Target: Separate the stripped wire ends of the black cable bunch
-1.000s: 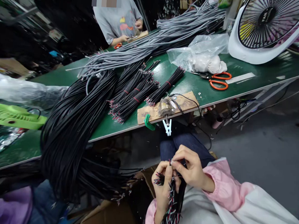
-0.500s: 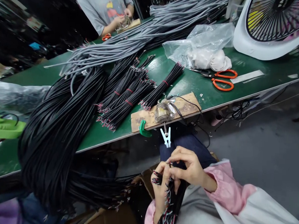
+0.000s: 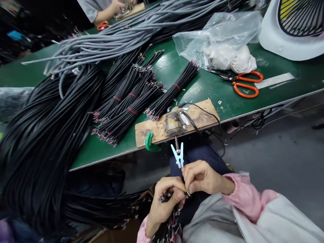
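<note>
My left hand (image 3: pixel 166 199) is closed around a bundle of thin black cables (image 3: pixel 165 232) with red, white and green wire ends, low in front of my lap. Against it, my right hand (image 3: pixel 201 177) pinches a wire end at the left thumb tip; a small bare tip (image 3: pixel 188 194) shows there. Just above the right fingers, a light blue clothespin-like clip (image 3: pixel 178 156) sits on the shaft of a small grimy motor (image 3: pixel 173 124). This motor rests on a wooden board (image 3: pixel 202 116) at the table edge, near a green clamp (image 3: pixel 150 142).
Tied black cable bundles (image 3: pixel 133 102) lie on the green table (image 3: pixel 165 65), beside a large hanging heap of black cable (image 3: pixel 44 144). Grey cables (image 3: pixel 106 39) stretch across behind. Orange-handled scissors (image 3: pixel 246 89), a plastic bag (image 3: pixel 196 41) and a fan (image 3: pixel 277 46) are rightward. A co-worker's hands (image 3: pixel 117 5) work opposite.
My view has shifted a little, so the table's things sit further left. My left hand has turned, with its thumb now on top, and my right fingers have shifted their pinch at the wire end.
</note>
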Motion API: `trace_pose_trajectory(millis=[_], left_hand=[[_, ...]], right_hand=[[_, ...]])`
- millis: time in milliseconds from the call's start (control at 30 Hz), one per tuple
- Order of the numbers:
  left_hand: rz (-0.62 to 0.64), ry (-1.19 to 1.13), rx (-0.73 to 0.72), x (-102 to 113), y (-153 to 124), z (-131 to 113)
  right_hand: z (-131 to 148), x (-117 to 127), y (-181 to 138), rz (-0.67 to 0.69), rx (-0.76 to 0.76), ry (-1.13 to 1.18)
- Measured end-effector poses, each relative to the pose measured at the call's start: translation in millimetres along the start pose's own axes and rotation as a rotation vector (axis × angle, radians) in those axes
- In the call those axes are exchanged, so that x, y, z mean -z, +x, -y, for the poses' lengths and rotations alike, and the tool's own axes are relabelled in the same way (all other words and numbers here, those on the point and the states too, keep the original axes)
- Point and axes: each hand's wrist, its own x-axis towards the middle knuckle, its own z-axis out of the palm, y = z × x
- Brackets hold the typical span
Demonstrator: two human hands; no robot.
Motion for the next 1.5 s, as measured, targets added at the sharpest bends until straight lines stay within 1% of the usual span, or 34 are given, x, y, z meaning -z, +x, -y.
trace_pose_trajectory(millis=[67,133,200,267,300,367,433,500,567,633,733,900,1033,1167,1233,1300,1400,1500], left_hand=[[-0.042,0.067,-0.084,-2,3,-2],[-0.086,0.170,-0.134,-4,5,-3],[-0.122,0.249,-0.152,-5,5,-4],[-0.159,0.267,-0.168,-4,4,-4],[-0.178,0.263,-0.188,-4,4,-4],[-0.222,0.247,-0.233,-3,6,-5],[-0.261,0.230,-0.263,-2,9,-5],[-0.285,0.219,-0.268,-1,12,-4],[-0.286,0.224,-0.260,1,14,-2],[-0.272,0.240,-0.245,2,16,0],[-0.257,0.252,-0.222,0,18,1],[-0.329,0.205,-0.194,-7,21,-2],[-0.350,0.200,-0.184,-9,21,-3],[-0.345,0.191,-0.166,-9,19,-1],[-0.339,0.195,-0.159,-10,17,-1],[-0.343,0.204,-0.154,-10,14,-1],[-0.346,0.241,-0.106,-9,9,0],[-0.240,0.346,0.043,-10,4,4]], right_hand=[[-10,-3,-1,-0.041,-0.091,0.168],[-17,-3,-1,-0.089,-0.160,0.261],[-20,1,4,-0.187,-0.193,0.276],[-20,7,14,-0.289,-0.221,0.249],[-18,9,20,-0.311,-0.235,0.243],[-15,11,33,-0.258,-0.247,0.269],[-13,10,43,-0.189,-0.250,0.343],[-13,7,50,-0.186,-0.258,0.432],[-15,4,52,-0.230,-0.273,0.497],[-17,3,53,-0.262,-0.281,0.536],[-18,2,52,-0.273,-0.286,0.567],[-15,2,50,-0.231,-0.316,0.641],[-22,3,43,-0.191,-0.400,0.739],[-39,6,29,-0.279,-0.409,0.768],[-44,9,19,-0.297,-0.386,0.734],[-44,13,9,-0.314,-0.357,0.621],[-34,17,-5,-0.354,-0.326,0.308],[-15,16,-13,-0.362,-0.262,0.007]])
